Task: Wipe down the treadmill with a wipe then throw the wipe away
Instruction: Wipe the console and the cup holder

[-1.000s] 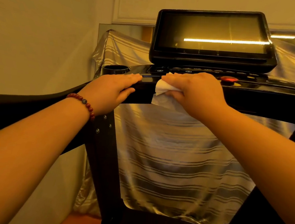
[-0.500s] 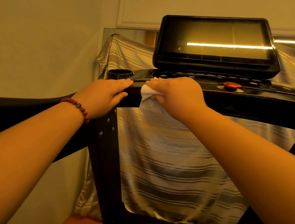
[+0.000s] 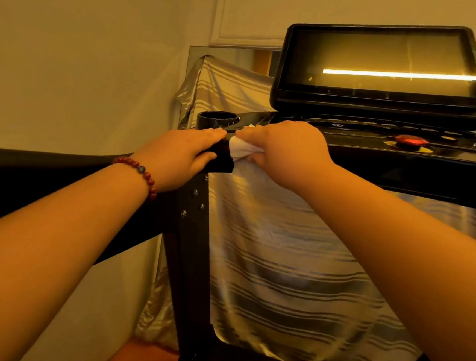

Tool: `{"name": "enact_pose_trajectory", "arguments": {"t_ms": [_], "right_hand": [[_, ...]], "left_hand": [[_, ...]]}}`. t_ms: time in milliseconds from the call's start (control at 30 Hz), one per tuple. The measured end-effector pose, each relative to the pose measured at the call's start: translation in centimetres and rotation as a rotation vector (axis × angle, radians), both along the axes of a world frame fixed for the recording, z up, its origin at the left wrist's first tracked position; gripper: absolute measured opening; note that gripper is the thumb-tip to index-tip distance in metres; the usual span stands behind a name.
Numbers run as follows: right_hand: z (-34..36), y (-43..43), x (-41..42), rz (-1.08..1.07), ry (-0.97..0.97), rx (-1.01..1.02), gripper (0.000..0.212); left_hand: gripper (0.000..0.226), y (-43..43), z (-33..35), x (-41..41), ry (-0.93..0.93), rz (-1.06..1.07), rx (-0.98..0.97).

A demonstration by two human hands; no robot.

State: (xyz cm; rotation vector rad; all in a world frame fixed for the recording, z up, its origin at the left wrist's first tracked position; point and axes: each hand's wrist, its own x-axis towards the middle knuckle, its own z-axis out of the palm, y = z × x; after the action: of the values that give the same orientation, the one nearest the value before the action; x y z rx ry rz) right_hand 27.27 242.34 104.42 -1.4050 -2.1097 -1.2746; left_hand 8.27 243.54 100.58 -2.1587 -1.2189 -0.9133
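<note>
Right hand (image 3: 284, 152) clutches the crumpled white wipe (image 3: 240, 149) on the glossy black treadmill bar (image 3: 403, 167), centre frame. Left hand (image 3: 184, 156) rests flat just left, nearly touching. The bar runs left-right, so the next stroke probably goes rightward.

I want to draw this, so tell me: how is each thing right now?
wipe, bunched up, pressed on the treadmill bar.
right hand, gripping the wipe.
left hand, resting flat on the treadmill bar.
screen, dark, reflecting a light strip.
striped cloth, draped and wrinkled.
bracelet, on the left wrist.
</note>
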Motion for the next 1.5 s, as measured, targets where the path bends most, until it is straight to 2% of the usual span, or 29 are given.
{"name": "enact_pose_trajectory", "arguments": {"t_ms": [167, 433, 533, 767, 1033, 1133, 1167, 1233, 1333, 1500], "right_hand": [[0.1, 1.0, -0.9, -0.042, 0.048, -0.044, 0.041], [0.1, -0.3, -1.5, 0.104, 0.018, -0.043, 0.043], [0.1, 0.1, -2.8, 0.082, -0.007, -0.044, 0.046], [-0.1, -0.3, -1.7, 0.133, -0.027, -0.065, 0.037], [0.3, 0.6, -3.4, 0.163, -0.005, -0.086, 0.041], [0.2, 0.6, -3.2, 0.176, -0.004, -0.082, 0.041], [0.1, 0.7, -3.2, 0.179, -0.003, -0.079, 0.041], [0.1, 0.7, -3.2, 0.179, -0.012, -0.072, 0.038], [0.0, 0.9, -3.2, 0.173, -0.026, -0.065, 0.035], [-0.4, 1.1, -3.0, 0.185, -0.065, -0.012, 0.031]], "left_hand": [[0.051, 0.2, -0.2, -0.3, -0.006, -0.012, -0.006], [0.053, 0.3, 0.0, -1.8, -0.071, 0.144, -0.122], [0.055, 0.4, 0.0, -2.0, -0.09, 0.172, -0.132], [0.054, 0.4, -0.3, -1.9, -0.07, 0.196, -0.113], [0.063, 0.5, 0.5, -2.6, -0.042, 0.233, -0.252], [0.045, 0.0, 0.4, -3.1, -0.037, 0.388, -0.208], [0.046, -0.2, 0.1, -3.1, -0.033, 0.468, -0.172], [0.06, -0.8, -0.4, -3.0, -0.018, 0.66, -0.172], [0.077, -2.3, -0.9, -2.7, 0.057, 0.906, -0.276], [0.073, -4.0, -1.8, -2.7, 0.239, 1.067, -0.234]]}}
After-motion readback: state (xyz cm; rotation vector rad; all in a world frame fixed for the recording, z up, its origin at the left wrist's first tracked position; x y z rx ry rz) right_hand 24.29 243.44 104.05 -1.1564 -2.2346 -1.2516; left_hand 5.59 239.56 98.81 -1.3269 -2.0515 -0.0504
